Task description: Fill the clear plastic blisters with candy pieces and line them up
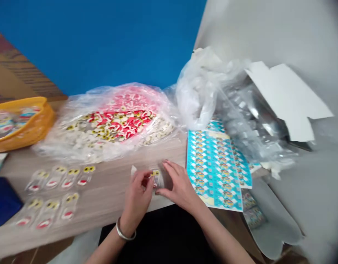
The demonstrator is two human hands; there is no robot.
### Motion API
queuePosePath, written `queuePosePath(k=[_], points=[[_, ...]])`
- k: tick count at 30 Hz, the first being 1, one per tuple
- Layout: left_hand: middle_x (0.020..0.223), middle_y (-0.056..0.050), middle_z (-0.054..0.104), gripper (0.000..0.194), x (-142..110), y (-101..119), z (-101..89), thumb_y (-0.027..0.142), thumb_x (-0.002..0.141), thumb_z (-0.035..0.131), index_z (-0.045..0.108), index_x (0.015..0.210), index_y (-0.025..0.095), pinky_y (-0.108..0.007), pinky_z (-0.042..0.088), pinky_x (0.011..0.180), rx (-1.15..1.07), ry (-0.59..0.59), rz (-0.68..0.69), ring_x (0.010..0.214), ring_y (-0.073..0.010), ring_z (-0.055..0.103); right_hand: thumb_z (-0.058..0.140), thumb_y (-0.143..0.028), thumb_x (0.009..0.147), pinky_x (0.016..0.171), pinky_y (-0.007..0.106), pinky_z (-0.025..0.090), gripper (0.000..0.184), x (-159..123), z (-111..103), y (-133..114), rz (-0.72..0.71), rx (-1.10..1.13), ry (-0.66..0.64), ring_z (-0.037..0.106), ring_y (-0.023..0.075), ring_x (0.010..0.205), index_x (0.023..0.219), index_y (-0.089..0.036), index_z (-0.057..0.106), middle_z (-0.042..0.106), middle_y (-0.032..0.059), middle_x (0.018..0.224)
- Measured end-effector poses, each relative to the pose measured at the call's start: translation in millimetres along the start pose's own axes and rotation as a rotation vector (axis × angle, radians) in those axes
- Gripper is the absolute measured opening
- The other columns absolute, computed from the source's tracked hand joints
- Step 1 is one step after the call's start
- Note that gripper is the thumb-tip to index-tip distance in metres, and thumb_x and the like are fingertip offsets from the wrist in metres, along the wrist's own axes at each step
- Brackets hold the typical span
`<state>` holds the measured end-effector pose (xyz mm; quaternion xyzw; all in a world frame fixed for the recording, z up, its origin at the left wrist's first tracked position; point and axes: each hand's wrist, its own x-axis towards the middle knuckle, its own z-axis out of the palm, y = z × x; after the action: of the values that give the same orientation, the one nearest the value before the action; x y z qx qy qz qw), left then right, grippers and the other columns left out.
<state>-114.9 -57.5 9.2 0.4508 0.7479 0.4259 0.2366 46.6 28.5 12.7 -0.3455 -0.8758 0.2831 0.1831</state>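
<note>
Head cam: the blister (pixel 157 180) sits between both hands, near the worktop's (pixel 110 198) front edge. Left hand (pixel 138 192) has thumb and fingertips drawn together beside it; too blurry to tell what they're pinching, if anything. Right hand (pixel 182 187) is spread, thumb and fingers apart along the other side. I'd steady the rim with the right and press lightly with the left so the bits sit flush; thin plastic probably flexes. Blisters (pixel 68 179) by the left end make a decent reference.

7 packs (pixel 52 180) left of hands (pixel 138 192)
</note>
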Motion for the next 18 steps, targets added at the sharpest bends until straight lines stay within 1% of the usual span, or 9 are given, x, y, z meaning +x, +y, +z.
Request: queuePosePath(k=[2,4,5,7,9,10,12,15,18], points=[[0.104,-0.008,0.070,0.022,20.8,21.0,20.2,0.027,0.093,0.053,0.064,0.110,0.020,-0.035,0.054,0.085,-0.023,-0.080,0.067,0.092,-0.0205,0.069,0.065,-0.044,0.090,0.107,0.047,0.042,0.051,-7.4,-23.1,22.0,0.093,0.029,0.166,0.054,0.0290,0.126,0.135,-0.022,0.056,0.061,0.0133,0.135],[0.111,-0.011,0.072,0.025,40.5,45.0,43.5,0.023,0.092,0.051,0.063,0.113,0.018,-0.037,0.053,0.089,-0.010,-0.233,0.075,0.097,-0.0219,0.070,0.055,-0.039,0.095,0.101,0.046,0.047,0.033,-17.0,-48.7,49.0,0.223,0.057,0.335,0.061,0.0274,0.114,0.122,-0.021,0.064,0.068,0.0122,0.120],[0.112,-0.012,0.073,0.026,47.2,56.0,53.8,0.021,0.091,0.051,0.064,0.113,0.017,-0.037,0.052,0.090,0.020,-0.322,0.071,0.099,-0.0232,0.071,0.053,-0.038,0.096,0.097,0.045,0.049,0.030,-22.7,-60.5,62.1,0.297,0.077,0.401,0.063,0.0271,0.109,0.117,-0.020,0.067,0.070,0.0120,0.114],[0.105,-0.013,0.076,0.023,50.7,71.4,67.8,0.021,0.090,0.052,0.066,0.109,0.017,-0.039,0.051,0.087,0.117,-0.462,0.082,0.096,-0.0264,0.072,0.054,-0.040,0.095,0.092,0.044,0.051,0.031,-35.7,-78.2,82.9,0.431,0.132,0.471,0.065,0.0264,0.102,0.112,-0.018,0.068,0.071,0.0117,0.110],[0.092,-0.012,0.078,0.019,39.9,75.8,71.5,0.025,0.089,0.056,0.067,0.102,0.018,-0.040,0.050,0.081,0.197,-0.552,0.077,0.088,-0.0285,0.073,0.055,-0.042,0.094,0.089,0.043,0.051,0.032,-50.3,-85.1,92.1,0.521,0.206,0.491,0.066,0.0255,0.098,0.111,-0.019,0.068,0.071,0.0108,0.110],[0.086,-0.010,0.078,0.017,30.2,74.4,70.3,0.027,0.087,0.058,0.067,0.099,0.019,-0.039,0.049,0.078,0.207,-0.586,0.041,0.084,-0.0286,0.073,0.056,-0.042,0.093,0.088,0.042,0.052,0.031,-57.7,-84.3,91.9,0.542,0.240,0.495,0.066,0.0248,0.096,0.111,-0.019,0.068,0.071,0.0102,0.109],[0.080,-0.008,0.076,0.018,7.1,67.2,66.1,0.027,0.082,0.063,0.066,0.098,0.020,-0.037,0.049,0.073,0.145,-0.629,-0.096,0.077,-0.0269,0.072,0.057,-0.040,0.093,0.087,0.040,0.052,0.027,-71.7,-75.3,83.4,0.535,0.290,0.473,0.066,0.0234,0.094,0.108,-0.020,0.068,0.071,0.0085,0.106],[0.079,-0.005,0.074,0.026,-22.8,55.6,64.3,0.023,0.076,0.065,0.063,0.102,0.019,-0.033,0.049,0.069,-0.066,-0.627,-0.328,0.073,-0.0226,0.070,0.057,-0.032,0.092,0.085,0.037,0.052,0.019,-88.3,-51.5,62.3,0.443,0.339,0.379,0.066,0.0221,0.095,0.105,-0.022,0.066,0.070,0.0066,0.103],[0.071,0.000,0.068,0.025,-35.1,53.0,69.8,0.020,0.072,0.066,0.062,0.097,0.018,-0.029,0.048,0.063,-0.156,-0.605,-0.409,0.065,-0.0183,0.066,0.055,-0.025,0.092,0.089,0.038,0.051,0.018,-98.2,-30.1,48.2,0.380,0.358,0.331,0.065,0.0228,0.101,0.107,-0.023,0.064,0.069,0.0072,0.107]])
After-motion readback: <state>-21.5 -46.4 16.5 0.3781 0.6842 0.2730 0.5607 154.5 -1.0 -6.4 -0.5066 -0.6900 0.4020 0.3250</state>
